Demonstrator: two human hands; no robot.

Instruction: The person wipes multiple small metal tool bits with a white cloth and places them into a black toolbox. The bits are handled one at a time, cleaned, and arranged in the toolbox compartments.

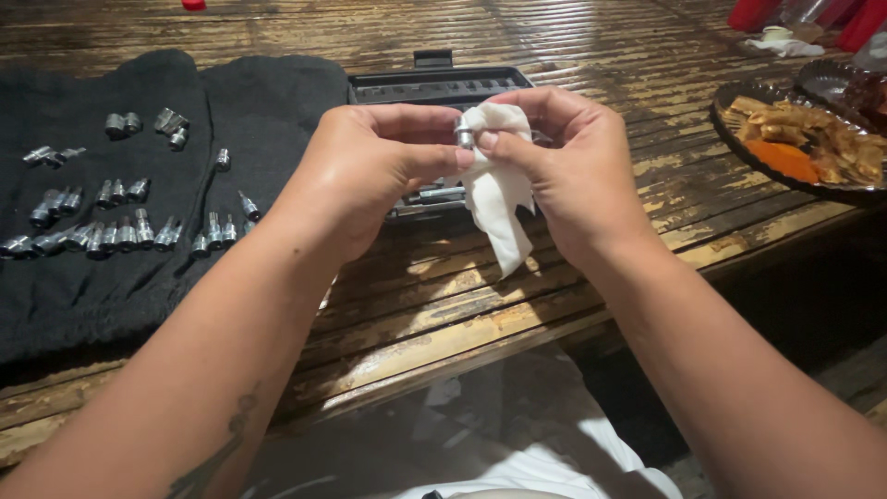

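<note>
Home workbench: worn wooden table [480, 305], socket bits [120, 231], food plate [795, 139].

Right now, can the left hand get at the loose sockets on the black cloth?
Probably yes: the sockets lie uncovered on the black cloth beside the left hand, but it holds a small socket.

Small metal socket [464, 135] — seemingly upright — half-wrapped in white cloth [499, 189].
</note>
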